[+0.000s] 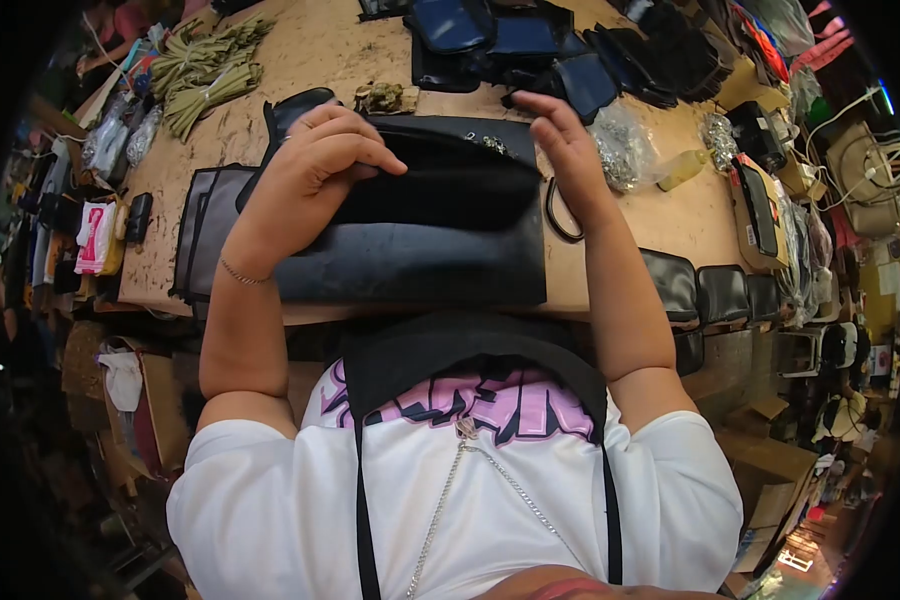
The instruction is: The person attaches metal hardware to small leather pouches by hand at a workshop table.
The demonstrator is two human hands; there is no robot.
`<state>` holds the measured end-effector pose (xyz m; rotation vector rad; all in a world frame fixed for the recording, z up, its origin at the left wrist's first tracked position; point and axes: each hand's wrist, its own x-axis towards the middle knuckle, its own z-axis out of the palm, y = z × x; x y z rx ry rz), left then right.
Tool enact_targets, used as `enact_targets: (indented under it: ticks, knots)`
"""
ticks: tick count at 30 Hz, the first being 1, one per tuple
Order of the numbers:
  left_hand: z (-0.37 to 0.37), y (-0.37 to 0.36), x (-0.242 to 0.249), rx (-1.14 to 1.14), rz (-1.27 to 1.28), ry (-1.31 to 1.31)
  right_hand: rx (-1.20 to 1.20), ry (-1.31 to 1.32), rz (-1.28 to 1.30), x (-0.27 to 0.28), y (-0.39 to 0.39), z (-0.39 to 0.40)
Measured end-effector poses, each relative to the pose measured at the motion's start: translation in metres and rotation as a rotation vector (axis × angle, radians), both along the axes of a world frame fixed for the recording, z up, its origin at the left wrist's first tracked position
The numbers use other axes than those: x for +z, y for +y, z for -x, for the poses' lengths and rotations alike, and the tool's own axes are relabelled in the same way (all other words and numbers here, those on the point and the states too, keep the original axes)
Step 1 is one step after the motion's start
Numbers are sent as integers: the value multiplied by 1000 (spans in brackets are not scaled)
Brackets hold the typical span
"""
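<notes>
A black, flexible sheet-like piece (440,190), perhaps leather or fabric, is lifted and blurred between my two hands. My left hand (320,165) is curled at its left side, the fingers closed against it with the index finger stretched across the top. My right hand (570,160) is raised beside the right end, thumb and fingers apart, apparently not gripping it. Beneath lies a smooth black panel (420,265) along the table's near edge. Small shiny metal pieces (490,143) show just behind the lifted piece.
Dark grey panels (202,225) lie left. Tan strap bundles (205,85) and black pouches (525,38) occupy the back. At right are a clear bag of metal parts (622,148), a yellowish bottle (683,170) and black cases (722,293) at the table edge.
</notes>
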<state>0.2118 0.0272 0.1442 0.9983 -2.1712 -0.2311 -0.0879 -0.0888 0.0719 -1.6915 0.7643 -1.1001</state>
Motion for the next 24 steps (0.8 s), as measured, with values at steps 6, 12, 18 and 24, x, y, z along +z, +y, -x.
enact_targets:
  ticks: [6,12,18,24]
  knots:
    - [28,-17,-30,-52,-34,76,720,265,-569,13,57,-16]
    - [11,-22,-71,219,-337,63,496,224,-414,-19,94,-21]
    - [-5,-22,-91,217,-481,202,459,357,-249,-28,103,-17]
    - [-23,-32,-80,158,-636,371,364,346,-252,-18,98,-12]
